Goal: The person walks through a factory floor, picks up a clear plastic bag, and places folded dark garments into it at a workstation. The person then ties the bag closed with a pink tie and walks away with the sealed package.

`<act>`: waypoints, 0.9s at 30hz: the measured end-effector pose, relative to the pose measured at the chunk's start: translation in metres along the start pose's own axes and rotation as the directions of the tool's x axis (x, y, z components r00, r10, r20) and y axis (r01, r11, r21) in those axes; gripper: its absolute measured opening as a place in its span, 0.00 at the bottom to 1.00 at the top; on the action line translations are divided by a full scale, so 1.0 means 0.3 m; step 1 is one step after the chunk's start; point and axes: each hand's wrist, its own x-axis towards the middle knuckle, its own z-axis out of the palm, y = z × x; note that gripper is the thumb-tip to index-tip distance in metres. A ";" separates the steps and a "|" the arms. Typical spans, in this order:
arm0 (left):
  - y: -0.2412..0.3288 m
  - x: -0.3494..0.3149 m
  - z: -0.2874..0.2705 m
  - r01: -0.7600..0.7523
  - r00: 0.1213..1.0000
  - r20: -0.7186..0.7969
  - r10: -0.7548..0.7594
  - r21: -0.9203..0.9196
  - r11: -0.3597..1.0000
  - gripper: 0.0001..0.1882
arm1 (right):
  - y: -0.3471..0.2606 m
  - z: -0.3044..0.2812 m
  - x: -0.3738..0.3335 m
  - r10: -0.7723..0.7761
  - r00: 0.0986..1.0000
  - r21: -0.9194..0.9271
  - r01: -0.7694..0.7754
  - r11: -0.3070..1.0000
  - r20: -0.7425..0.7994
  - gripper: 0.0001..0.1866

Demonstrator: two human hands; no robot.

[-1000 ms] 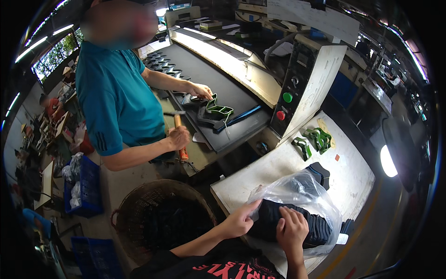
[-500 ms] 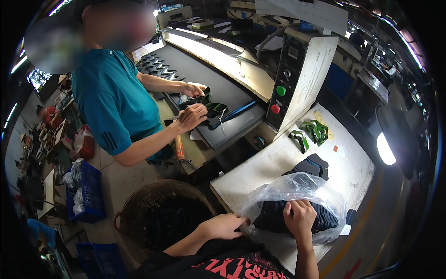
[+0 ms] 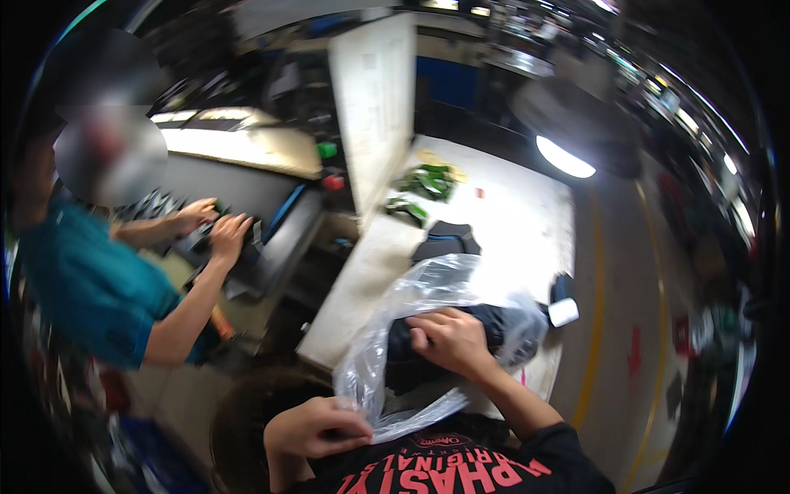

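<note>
My two hands are apart. My left hand (image 3: 319, 426) is low in front of my black shirt (image 3: 436, 469), with its fingers curled tight on the gathered edge of a clear plastic bag (image 3: 368, 375). My right hand (image 3: 451, 339) lies inside the bag's open mouth, palm down, its fingers bent over a row of dark pieces (image 3: 401, 356); I cannot tell whether it grips them or only rests on top. The bag lies on its side at the near end of a white table (image 3: 522, 218), with the dark pieces inside it.

Just beyond the bag, flat dark pads (image 3: 450, 239) lie on the table, and past them sit some green shapes (image 3: 429, 182) near a small orange square (image 3: 480, 193). A white card (image 3: 564, 312) is just beside the bag's right end. A bright lamp (image 3: 566, 157) hangs past the table.

To my left a co-worker in a teal shirt (image 3: 86, 280) has both hands together over a dark worktop (image 3: 284, 247). A basket (image 3: 233, 424) stands below, blurred and dim.
</note>
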 end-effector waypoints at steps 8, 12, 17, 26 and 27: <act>-0.049 0.090 0.060 -0.139 0.710 -0.702 -0.054 -0.216 0.967 0.27 | -0.038 -0.142 -0.100 0.026 1.000 0.106 -0.026 0.994 0.008 0.08; -0.121 0.136 0.075 -0.079 0.380 -0.913 -0.151 -0.194 0.978 0.28 | 0.055 -0.293 -0.166 0.103 0.970 0.185 -0.062 0.981 -0.220 0.09; -0.105 0.139 0.042 -0.079 0.505 -0.862 -0.041 -0.094 0.992 0.30 | 0.313 -0.486 -0.294 0.659 0.579 0.821 0.033 0.570 -0.480 0.20; -0.053 0.107 0.014 -0.197 0.691 -0.704 0.161 0.031 0.980 0.30 | 0.867 -0.336 -0.553 0.732 0.454 0.273 -0.721 0.637 -0.509 0.41; -0.051 0.103 0.016 -0.208 0.704 -0.694 0.150 0.000 0.978 0.28 | 0.909 -0.275 -0.588 0.727 0.476 0.174 -0.766 0.619 -0.494 0.46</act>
